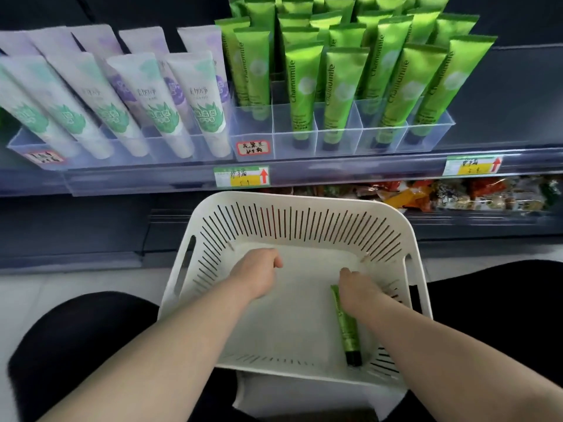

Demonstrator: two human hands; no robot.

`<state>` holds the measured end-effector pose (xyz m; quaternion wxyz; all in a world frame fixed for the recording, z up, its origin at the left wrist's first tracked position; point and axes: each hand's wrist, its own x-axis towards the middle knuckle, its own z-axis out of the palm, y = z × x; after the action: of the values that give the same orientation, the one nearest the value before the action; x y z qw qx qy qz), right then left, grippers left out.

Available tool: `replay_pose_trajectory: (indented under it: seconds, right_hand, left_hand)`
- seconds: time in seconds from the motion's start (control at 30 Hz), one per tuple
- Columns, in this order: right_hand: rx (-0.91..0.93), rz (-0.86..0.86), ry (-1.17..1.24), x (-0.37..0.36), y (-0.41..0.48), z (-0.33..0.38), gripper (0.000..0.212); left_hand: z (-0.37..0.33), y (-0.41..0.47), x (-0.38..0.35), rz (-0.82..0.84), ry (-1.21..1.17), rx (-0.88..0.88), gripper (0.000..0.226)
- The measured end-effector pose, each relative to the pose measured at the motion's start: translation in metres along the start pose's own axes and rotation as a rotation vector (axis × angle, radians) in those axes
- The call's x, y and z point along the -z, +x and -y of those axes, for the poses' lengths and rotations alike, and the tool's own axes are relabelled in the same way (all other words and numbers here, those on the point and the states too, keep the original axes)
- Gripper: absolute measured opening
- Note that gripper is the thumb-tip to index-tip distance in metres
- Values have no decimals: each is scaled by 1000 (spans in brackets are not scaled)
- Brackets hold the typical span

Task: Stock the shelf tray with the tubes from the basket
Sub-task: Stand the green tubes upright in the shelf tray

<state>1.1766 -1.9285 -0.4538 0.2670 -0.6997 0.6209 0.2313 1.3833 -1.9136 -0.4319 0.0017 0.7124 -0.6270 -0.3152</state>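
A white slotted basket (pixel 210 236) sits low in front of me, between my knees. One green tube (pixel 345 325) with a dark cap lies inside it along the right wall. My right hand (pixel 361 289) is down on the tube's upper end, fingers curled over it. My left hand (pixel 256 274) hovers inside the basket at the left, fingers curled, holding nothing. Above, the clear shelf tray (pixel 341 141) holds several upright green Chamomile tubes (pixel 301 86); its front-left compartment (pixel 253 120) has open room.
A second clear tray (pixel 36 144) to the left holds several white tubes (pixel 195 95) with green and purple prints. Price labels (pixel 242 176) hang on the shelf rail. Snack packets (pixel 457 193) fill the lower shelf at the right. My dark-clad knees flank the basket.
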Motion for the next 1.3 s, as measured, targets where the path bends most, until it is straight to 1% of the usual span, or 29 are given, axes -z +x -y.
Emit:
replay_pose_trajectory:
  seconds: [0.1,0.2,0.27,0.33,0.4,0.43,0.5,0.53,0.6,0.67,0.77,0.9,0.93,1.03,1.07,1.13,1.2,1.3]
  right_hand:
    - [-51,59,12,-16,4,-2,38]
    - [-89,63,125,-27,9,-3,35]
    - [-123,53,186,-30,10,-2,43]
    - [-146,75,236,-31,11,0,57]
    - [-144,109,210,-29,12,3,65]
    - [-137,131,164,-27,12,4,63]
    - [-100,173,55,-23,12,6,45]
    - [-82,183,36,-22,13,6,35]
    - [-55,170,74,-19,14,8,21]
    - [-3,113,108,-13,15,11,13]
    - [94,25,155,5,11,22,16]
    - [246,-108,249,29,-1,38,13]
    - [278,-140,267,35,-6,40,13]
    - [369,-246,315,54,-21,44,20]
    - [390,-285,322,62,-26,45,22]
    - [421,-369,326,78,-35,44,21]
    - [437,-458,354,100,-46,41,19]
    - [455,-656,386,136,-66,35,25]
  left_hand:
    - [12,6,-6,17,-18,33,29]
    - [19,11,-9,11,-32,44,27]
    - [21,13,-11,8,-48,54,27]
    - [22,13,-15,5,-65,65,26]
    - [22,12,-18,6,-88,73,26]
    - [23,12,-19,9,-97,74,25]
    - [23,10,-20,13,-106,74,24]
    - [23,9,-20,11,-110,72,24]
    - [22,7,-18,8,-118,76,23]
    - [19,6,-13,-1,-132,92,22]
    - [10,6,-6,-18,-180,114,20]
    - [-9,0,5,-2,-274,88,35]
    - [-14,-2,9,-22,-267,68,34]
    - [-29,-10,24,-146,-198,-15,10]
    - [-34,-14,30,-184,-198,-32,8]
    - [-44,-21,46,-256,-208,-69,11]
    - [-55,-30,67,-339,-182,-106,8]
    - [-72,-45,105,-488,-182,-161,8]
